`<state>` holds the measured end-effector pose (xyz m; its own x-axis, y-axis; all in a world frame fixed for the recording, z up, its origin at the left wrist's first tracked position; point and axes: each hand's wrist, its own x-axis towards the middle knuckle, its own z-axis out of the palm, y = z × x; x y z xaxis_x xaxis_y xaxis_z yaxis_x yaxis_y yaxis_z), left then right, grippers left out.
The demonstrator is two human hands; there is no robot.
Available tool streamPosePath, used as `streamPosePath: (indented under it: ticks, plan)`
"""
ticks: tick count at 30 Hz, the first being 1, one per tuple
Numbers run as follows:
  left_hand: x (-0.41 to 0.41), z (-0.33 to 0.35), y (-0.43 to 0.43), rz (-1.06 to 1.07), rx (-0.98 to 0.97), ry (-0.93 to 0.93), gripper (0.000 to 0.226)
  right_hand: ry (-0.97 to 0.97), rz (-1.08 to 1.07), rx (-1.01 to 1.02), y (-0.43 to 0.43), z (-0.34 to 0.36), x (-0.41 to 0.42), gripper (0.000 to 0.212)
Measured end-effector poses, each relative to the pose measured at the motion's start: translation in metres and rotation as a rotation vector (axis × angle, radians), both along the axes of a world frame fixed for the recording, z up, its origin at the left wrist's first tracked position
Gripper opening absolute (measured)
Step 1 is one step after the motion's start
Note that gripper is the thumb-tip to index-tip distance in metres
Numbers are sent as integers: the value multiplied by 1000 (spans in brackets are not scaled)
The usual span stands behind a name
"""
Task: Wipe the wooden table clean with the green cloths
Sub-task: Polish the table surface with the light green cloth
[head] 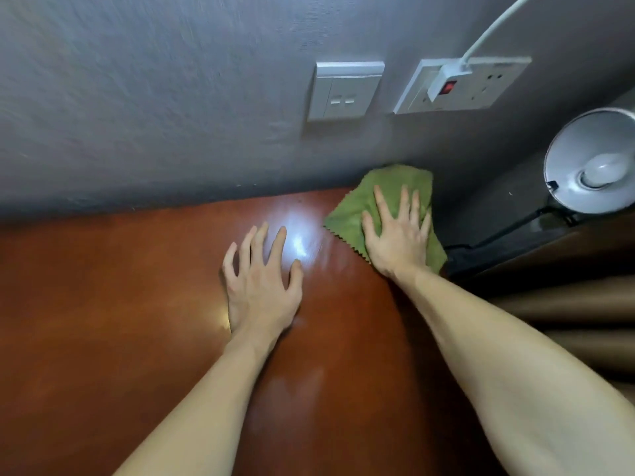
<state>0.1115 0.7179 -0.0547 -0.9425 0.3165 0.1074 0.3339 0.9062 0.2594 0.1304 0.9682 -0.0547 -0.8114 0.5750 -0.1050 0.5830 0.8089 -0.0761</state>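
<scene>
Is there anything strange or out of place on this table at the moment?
Little stands out. The green cloth lies under the right hand at the far right corner of the wooden table, bunched against the wall. The left hand rests on bare wood, with no cloth. Nothing looks spilled or damaged.

The middle of the green zigzag-edged cloth [347, 214] is hidden under the flat right hand [398, 235], and the cloth itself covers the far corner of the glossy reddish-brown wooden table [103, 304]. Left of the cloth and nearer than it, the table runs out of sight. The bare left forearm [192, 407] and right forearm [498, 372] are cut off there too.

Above the cloth, the white cable [494, 29] leaves the top edge. Right of the cloth, the round white metal lamp shade [584, 149] is clipped. Far left of the cloth, the grey textured wall [103, 97] smears into blur. The print on the white socket plate [488, 80] above the cloth is too small to read.
</scene>
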Motion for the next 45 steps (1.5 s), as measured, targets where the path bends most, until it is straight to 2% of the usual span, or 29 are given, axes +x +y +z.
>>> streamPosePath:
  ticks: [3, 7, 11, 14, 16, 18, 21, 23, 26, 28, 30, 35, 40, 42, 45]
  plan:
    - [-1, 1, 2, -3, -6, 10, 59, -4, 12, 6, 16, 0, -26, 63]
    - [-1, 8, 0, -8, 29, -34, 58, 29, 75, 13, -49, 4, 35, 63]
    - [-2, 11, -1, -14, 39, -56, 59, 9, 331, -18, -126, 10, 104, 65]
    - [-1, 11, -1, -19, 39, -50, 58, 0, 449, -28, -113, 9, 88, 63]
    - [-2, 8, -1, -20, 31, -45, 57, 6, 415, -22, -90, 5, 51, 61]
    - [-2, 4, -3, -15, 29, -39, 57, 29, 286, -15, -52, 1, 9, 60]
    - [-1, 3, -4, -20, 33, -34, 59, -1, 180, 3, 10, 4, -8, 60]
    - [-3, 1, -1, -6, 18, -26, 59, 17, 124, 7, 18, 6, 23, 60]
    - [0, 8, -1, -6, 16, -54, 60, 11, 19, 16, -34, 11, 127, 62]
    - [0, 12, -1, -10, 8, -60, 61, -23, 88, 4, -76, 16, 197, 63]
    - [-1, 13, -1, -10, 26, -68, 60, -95, 132, -9, -90, 18, 231, 64]
    - [2, 10, 1, -17, 35, -45, 58, -98, 200, -11, -45, 11, 160, 63]
    - [2, 4, -2, -19, 49, -1, 58, 33, 41, -13, -4, 7, 65, 60]
    - [3, 3, -2, -30, 50, 9, 59, 46, 74, -1, -10, 6, 82, 59]
    - [6, 7, -3, -40, 66, 4, 60, 35, 78, -29, -43, 8, 175, 61]
